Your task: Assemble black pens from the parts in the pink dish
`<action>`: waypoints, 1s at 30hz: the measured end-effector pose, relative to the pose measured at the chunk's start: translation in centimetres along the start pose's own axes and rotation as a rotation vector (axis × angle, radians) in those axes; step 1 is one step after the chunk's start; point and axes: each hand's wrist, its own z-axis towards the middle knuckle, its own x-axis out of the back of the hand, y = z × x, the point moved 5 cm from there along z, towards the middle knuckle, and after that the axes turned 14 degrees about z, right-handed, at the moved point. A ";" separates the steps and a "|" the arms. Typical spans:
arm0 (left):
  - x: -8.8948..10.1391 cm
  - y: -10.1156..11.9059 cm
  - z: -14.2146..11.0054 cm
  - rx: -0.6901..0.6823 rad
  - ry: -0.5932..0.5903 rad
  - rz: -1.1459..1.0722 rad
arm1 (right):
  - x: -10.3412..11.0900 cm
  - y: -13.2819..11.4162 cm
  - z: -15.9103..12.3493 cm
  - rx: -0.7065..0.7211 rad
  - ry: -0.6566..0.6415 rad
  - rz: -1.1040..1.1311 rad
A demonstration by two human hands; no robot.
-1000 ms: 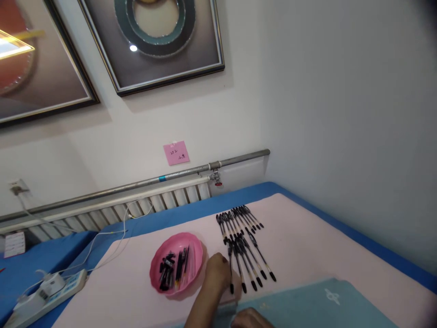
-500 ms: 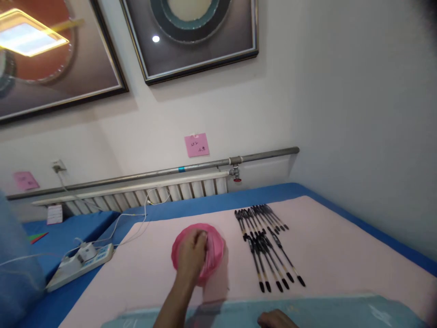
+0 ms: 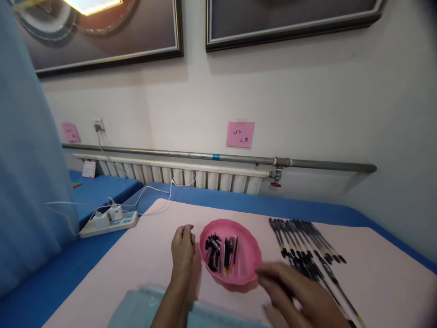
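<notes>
My left hand (image 3: 183, 246) is closed, its fingers curled, just left of the pink bowl (image 3: 254, 248); whatever may be inside the fist is hidden. Black pen caps (image 3: 213, 253) lie in the bowl's left part, beside dark pen parts (image 3: 226, 255) and clear tubes (image 3: 242, 259). My right hand (image 3: 300, 291), blurred, is at the bowl's right rim with its fingers apart and nothing visible in them; contact with the rim is unclear. Behind that hand, black pens (image 3: 336, 282) lie in a front row, partly covered. A back row of pens (image 3: 303, 234) lies farther off.
A pink sheet (image 3: 153, 255) covers the blue table (image 3: 44, 273). A teal cloth (image 3: 133, 307) lies at the front edge. On the left are a power strip (image 3: 128, 221) with white cables and a blue curtain (image 3: 30, 159). A radiator (image 3: 213, 180) and pipe line the wall.
My left hand went from beside the pens into the bowl, then out to the bowl's left side, closed. My right hand rose from the front edge to the bowl's right rim. The view turned left.
</notes>
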 end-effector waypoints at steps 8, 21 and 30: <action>0.4 -0.3 1.0 0.020 0.023 0.030 | -2.8 5.1 9.5 0.018 0.035 -0.161; -1.2 0.2 0.9 -0.028 -0.011 0.131 | -5.8 10.2 8.6 -0.284 -0.366 -0.638; -2.3 1.0 -0.1 -0.087 -0.065 0.116 | -6.3 11.6 8.5 -0.294 -0.271 -0.431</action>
